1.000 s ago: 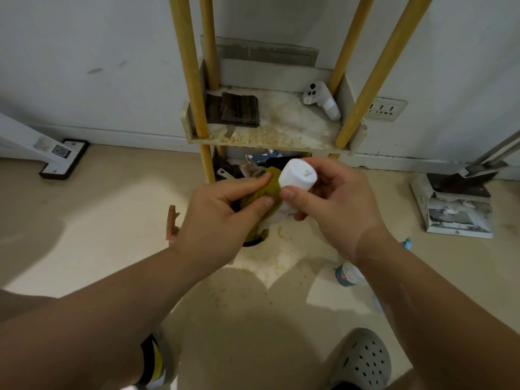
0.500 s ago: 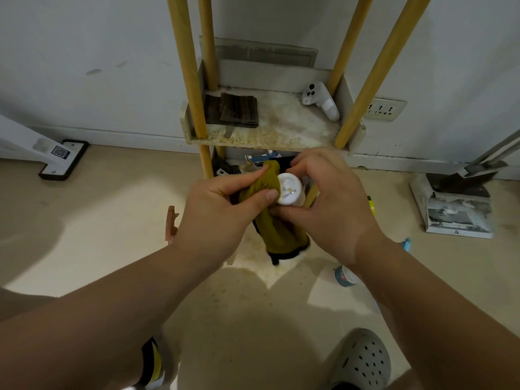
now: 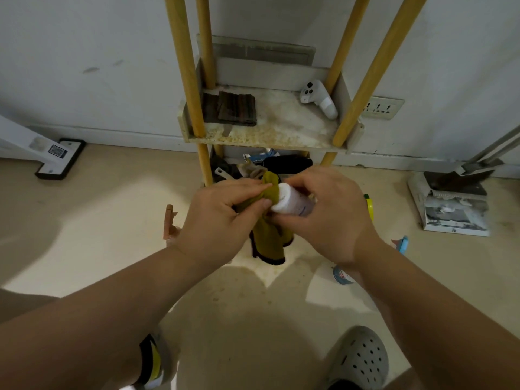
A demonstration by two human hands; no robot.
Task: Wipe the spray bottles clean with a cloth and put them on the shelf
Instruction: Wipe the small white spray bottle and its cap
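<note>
Two hands mid-air before shelf (image 3: 267, 136). Right hand (image 3: 326, 218) fingers wrapped round one white bottle (image 3: 291, 202). Left hand (image 3: 222, 220) pinches one olive cloth (image 3: 268, 237) against bottle end. One more bottle (image 3: 340, 275) on floor.

Bottle (image 3: 292, 202) label unreadable; hands hide top.

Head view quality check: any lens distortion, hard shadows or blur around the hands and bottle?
Head view: wide-angle bending splays the shelf poles outward; hard-edged arm shadows cross the floor; the left hand, cloth, right hand and white bottle are evenly lit and fairly sharp, though the bottle's print is too small to read.
</note>
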